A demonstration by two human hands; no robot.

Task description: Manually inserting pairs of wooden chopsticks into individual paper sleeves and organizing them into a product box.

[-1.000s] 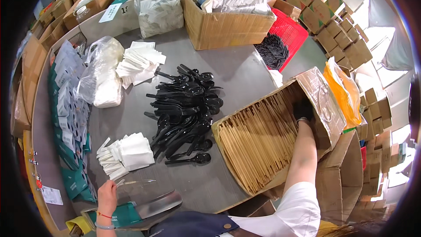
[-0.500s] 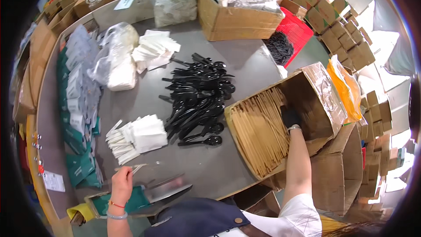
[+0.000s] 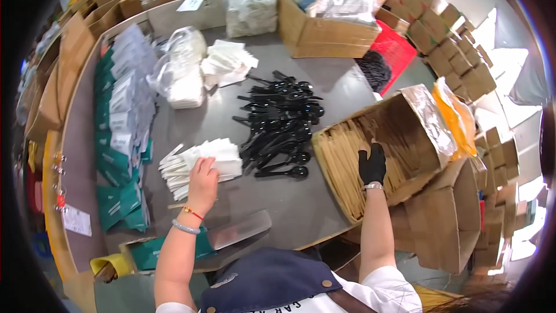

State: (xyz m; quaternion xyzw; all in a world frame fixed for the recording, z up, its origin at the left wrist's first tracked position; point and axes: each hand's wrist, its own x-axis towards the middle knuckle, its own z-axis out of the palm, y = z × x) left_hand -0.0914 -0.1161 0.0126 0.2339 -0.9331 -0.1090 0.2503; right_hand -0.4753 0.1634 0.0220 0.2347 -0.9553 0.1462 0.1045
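Observation:
My left hand (image 3: 204, 184), bare, reaches over a pile of folded white napkins (image 3: 227, 156) left of the middle of the table. Its fingers are stretched out and touch the napkins. A thin tan stick (image 3: 175, 206) shows on the table beside that wrist. My right hand (image 3: 372, 165), in a black glove with some bare fingertips, lies open over long thin tan sticks (image 3: 341, 159). These sticks lie side by side in a tilted cardboard box (image 3: 425, 110) at the table's right edge. Between my hands is a heap of black plastic spoons and forks (image 3: 284, 119).
Green-and-grey packets (image 3: 124, 116) line the left side. A plastic bag of white napkins (image 3: 186, 75) stands behind. At the back are a cardboard box (image 3: 336, 37) and a red basket (image 3: 397, 52). A clear plastic sleeve (image 3: 240, 229) lies near the front edge.
My left hand has moved up and right onto the napkins; the tan stick it held now shows beside its wrist. My right hand has drawn back from deeper in the box onto the sticks.

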